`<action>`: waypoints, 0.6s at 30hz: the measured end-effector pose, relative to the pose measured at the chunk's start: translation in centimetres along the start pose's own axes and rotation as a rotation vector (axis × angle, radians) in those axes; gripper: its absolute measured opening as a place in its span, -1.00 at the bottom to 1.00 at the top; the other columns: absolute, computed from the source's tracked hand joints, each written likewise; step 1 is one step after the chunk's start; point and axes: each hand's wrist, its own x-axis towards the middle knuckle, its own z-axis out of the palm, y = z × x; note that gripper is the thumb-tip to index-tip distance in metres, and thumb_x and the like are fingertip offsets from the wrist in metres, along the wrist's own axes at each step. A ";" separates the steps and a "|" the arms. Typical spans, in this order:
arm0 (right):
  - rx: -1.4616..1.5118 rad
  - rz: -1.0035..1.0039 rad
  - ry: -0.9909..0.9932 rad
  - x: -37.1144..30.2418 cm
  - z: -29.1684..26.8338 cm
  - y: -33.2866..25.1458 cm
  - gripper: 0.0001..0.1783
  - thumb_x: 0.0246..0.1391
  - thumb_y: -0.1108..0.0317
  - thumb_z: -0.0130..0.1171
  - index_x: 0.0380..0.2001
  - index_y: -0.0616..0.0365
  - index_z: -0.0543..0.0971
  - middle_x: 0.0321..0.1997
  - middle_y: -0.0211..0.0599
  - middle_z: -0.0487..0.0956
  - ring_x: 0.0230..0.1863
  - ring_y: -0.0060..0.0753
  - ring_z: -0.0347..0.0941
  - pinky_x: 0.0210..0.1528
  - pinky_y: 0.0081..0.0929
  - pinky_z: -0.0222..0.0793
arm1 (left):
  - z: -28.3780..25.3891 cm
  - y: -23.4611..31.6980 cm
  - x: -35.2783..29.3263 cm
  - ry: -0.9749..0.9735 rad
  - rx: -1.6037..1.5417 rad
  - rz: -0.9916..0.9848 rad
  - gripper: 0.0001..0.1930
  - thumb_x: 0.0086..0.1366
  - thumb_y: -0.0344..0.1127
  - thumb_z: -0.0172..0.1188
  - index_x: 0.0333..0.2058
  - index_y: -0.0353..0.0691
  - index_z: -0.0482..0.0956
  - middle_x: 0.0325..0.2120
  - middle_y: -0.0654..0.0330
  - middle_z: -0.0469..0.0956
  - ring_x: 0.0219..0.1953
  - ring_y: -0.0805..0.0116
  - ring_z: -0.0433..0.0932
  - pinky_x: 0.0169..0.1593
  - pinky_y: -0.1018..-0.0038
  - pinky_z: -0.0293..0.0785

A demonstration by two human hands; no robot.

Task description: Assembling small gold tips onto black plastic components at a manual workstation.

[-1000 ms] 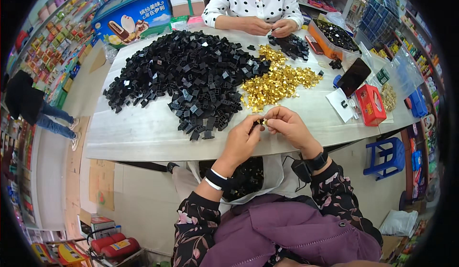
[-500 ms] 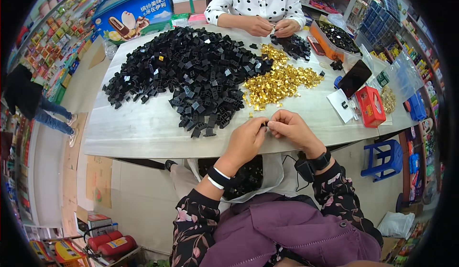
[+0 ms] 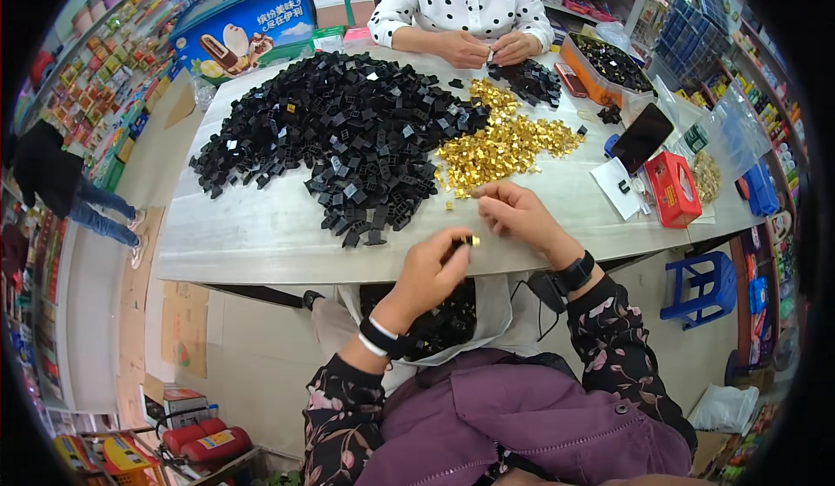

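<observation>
My left hand (image 3: 430, 270) is over the near edge of the table, thumb and fingers closed on a small black plastic piece with a shiny gold bit (image 3: 473, 241) at its end. The fingers partly hide the black piece. My right hand (image 3: 520, 214) reaches to the near edge of a heap of small gold pieces (image 3: 487, 147), its fingers bent and slightly apart, with nothing visible between them. Left of the gold heap lies a large heap of black plastic pieces (image 3: 339, 120).
Across the table (image 3: 252, 247) a person in a dotted shirt (image 3: 470, 7) works over a smaller black heap (image 3: 532, 81). At the right are an orange tub (image 3: 591, 73), a phone (image 3: 642, 140) and a red box (image 3: 671, 188). A bag of black pieces (image 3: 491, 321) is below the edge.
My hands, close together before, have parted. The left has drawn left and down with the black piece and gold bit; the right has moved up to the gold heap.
</observation>
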 end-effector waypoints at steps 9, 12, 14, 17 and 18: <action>-0.695 -0.450 0.252 0.7 1.5 1.1 -0.78 -0.04 0.33 0.20 -0.28 0.14 0.55 -0.45 -0.26 0.46 -0.46 -0.30 0.44 -0.38 -0.43 0.36 | 0.0 3.7 -2.3 -0.497 0.451 -0.041 -0.69 0.19 -0.31 0.10 -0.09 -0.25 0.44 -0.37 -0.02 0.54 -0.37 -0.02 0.53 -0.29 0.30 0.46; -0.655 -0.420 0.243 0.2 1.1 1.0 -0.80 -0.05 0.33 0.20 -0.30 0.11 0.55 -0.44 -0.25 0.47 -0.45 -0.28 0.44 -0.37 -0.42 0.36 | -1.2 4.4 2.0 -0.335 0.584 0.068 -0.75 0.20 -0.32 0.07 -0.16 -0.26 0.46 -0.40 -0.02 0.53 -0.31 -0.02 0.52 -0.25 0.26 0.45; -0.635 -0.426 0.233 0.4 1.4 0.7 -0.81 -0.05 0.33 0.20 -0.32 0.10 0.55 -0.44 -0.24 0.47 -0.44 -0.27 0.44 -0.37 -0.41 0.36 | -2.4 3.4 5.8 -0.032 0.803 0.230 -0.83 0.21 -0.33 0.03 -0.27 -0.29 0.47 -0.42 -0.04 0.48 -0.32 -0.02 0.52 -0.25 0.25 0.46; -0.731 -0.575 0.287 0.8 1.4 1.7 -0.84 -0.06 0.35 0.18 -0.35 0.11 0.54 -0.45 -0.24 0.47 -0.45 -0.26 0.44 -0.37 -0.42 0.36 | -3.3 2.2 9.8 0.094 0.993 0.120 -0.86 0.18 -0.34 0.04 -0.36 -0.29 0.47 -0.39 -0.04 0.44 -0.33 -0.02 0.52 -0.23 0.26 0.48; -0.731 -0.579 0.286 0.6 1.3 1.6 -0.84 -0.06 0.35 0.18 -0.35 0.11 0.54 -0.45 -0.24 0.47 -0.45 -0.26 0.44 -0.37 -0.42 0.36 | -3.4 2.0 10.4 0.067 1.080 0.088 -0.87 0.15 -0.37 0.05 -0.37 -0.31 0.48 -0.37 -0.06 0.44 -0.35 -0.03 0.53 -0.26 0.25 0.50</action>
